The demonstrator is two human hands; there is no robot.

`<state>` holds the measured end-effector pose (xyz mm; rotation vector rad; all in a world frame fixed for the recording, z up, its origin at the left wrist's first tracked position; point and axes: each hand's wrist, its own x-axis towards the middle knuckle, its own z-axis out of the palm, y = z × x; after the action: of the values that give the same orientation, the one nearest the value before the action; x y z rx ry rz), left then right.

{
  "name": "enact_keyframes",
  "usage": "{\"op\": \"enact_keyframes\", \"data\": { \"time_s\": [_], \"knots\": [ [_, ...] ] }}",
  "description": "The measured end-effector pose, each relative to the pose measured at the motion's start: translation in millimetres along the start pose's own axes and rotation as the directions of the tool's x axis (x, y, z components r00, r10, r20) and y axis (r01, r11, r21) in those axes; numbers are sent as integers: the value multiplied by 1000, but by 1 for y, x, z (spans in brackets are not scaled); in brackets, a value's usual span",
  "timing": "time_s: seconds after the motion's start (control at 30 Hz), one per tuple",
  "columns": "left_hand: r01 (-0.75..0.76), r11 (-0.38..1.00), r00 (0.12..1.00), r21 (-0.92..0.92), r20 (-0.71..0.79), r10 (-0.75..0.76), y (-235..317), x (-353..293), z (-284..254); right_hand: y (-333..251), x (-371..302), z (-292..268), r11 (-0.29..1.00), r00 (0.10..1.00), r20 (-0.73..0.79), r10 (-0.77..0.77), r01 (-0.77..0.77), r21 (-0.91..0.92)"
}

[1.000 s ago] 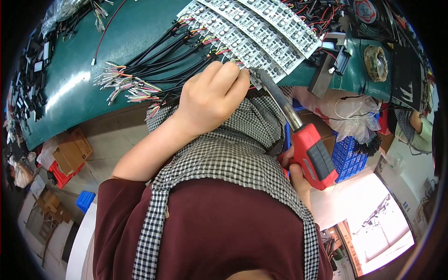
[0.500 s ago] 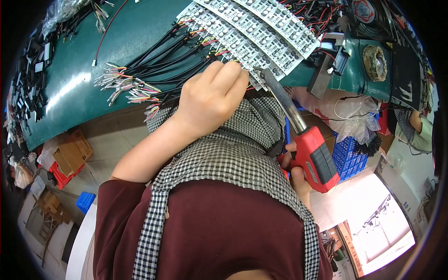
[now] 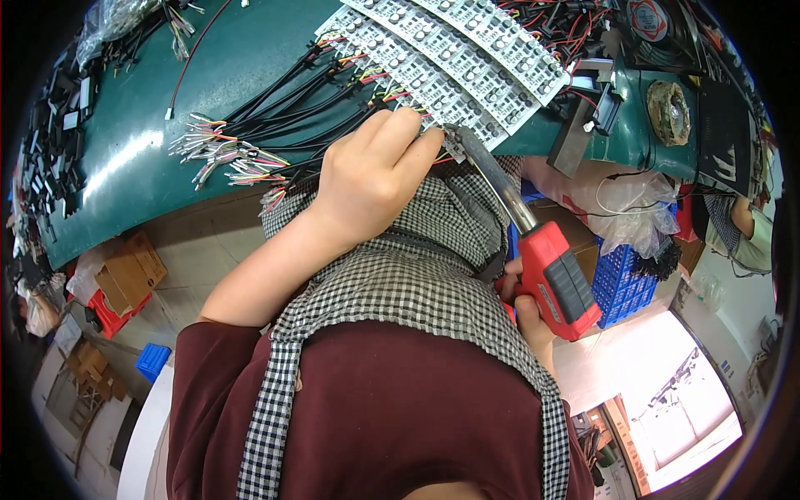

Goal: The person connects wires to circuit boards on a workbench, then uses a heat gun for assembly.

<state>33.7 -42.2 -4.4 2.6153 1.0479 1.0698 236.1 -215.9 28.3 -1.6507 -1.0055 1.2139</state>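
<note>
- The right hand (image 3: 533, 310) is wrapped around the handle of a red and black pistol-shaped tool (image 3: 560, 282); the thumb and some finger segments show, the rest is hidden behind the body.
- The tool is tilted, its metal barrel (image 3: 518, 208) running up and to the left, its dark front end near the lower corner of the circuit boards (image 3: 479, 62). Contact between that end and a board cannot be determined.
- The left hand (image 3: 367, 171) is at the lower left edge of the boards, back of the hand upward, fingers bent inward, fingertips just beside the tool's front end. Whether they grip a wire cannot be told; the inner side is out of sight.
- The boards are white, set with small dark components, and lie in overlapping strips on the green table (image 3: 275, 37), reaching its near edge.
- Black cables (image 3: 287, 104) run leftward from the boards' left edge; colored wires show where they meet. Their free ends form a cluster of stripped wire ends (image 3: 229, 154) on the table.
- To the right of the boards are a metal bar (image 3: 573, 143), a ring-shaped brownish object (image 3: 669, 113) and tangled red wires (image 3: 546, 21).
- Small black parts (image 3: 58, 133) are heaped along the table's left side.
- Below the table, at right, a clear plastic bag (image 3: 637, 202) rests over a blue crate (image 3: 625, 287).
- The person wears a checked apron (image 3: 392, 287).
</note>
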Motion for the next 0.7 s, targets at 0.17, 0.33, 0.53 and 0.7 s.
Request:
{"op": "enact_keyframes", "data": {
  "time_s": [0.17,0.33,0.53,0.7],
  "knots": [
    [0,1000,1000,6,-2,0,2,1,0,2,-5,-2,998,998,-43,-53,51,-43],
    [44,996,999,-73,-12,-45,3,3,-1,-4,-1,1,984,989,-51,-140,133,-122],
    [-33,999,999,40,7,33,2,2,-2,-5,0,2,989,988,-68,-136,131,-73],
    [-56,996,998,75,10,56,3,3,0,3,-3,-3,987,994,-26,-110,106,-117]
  ]
}}
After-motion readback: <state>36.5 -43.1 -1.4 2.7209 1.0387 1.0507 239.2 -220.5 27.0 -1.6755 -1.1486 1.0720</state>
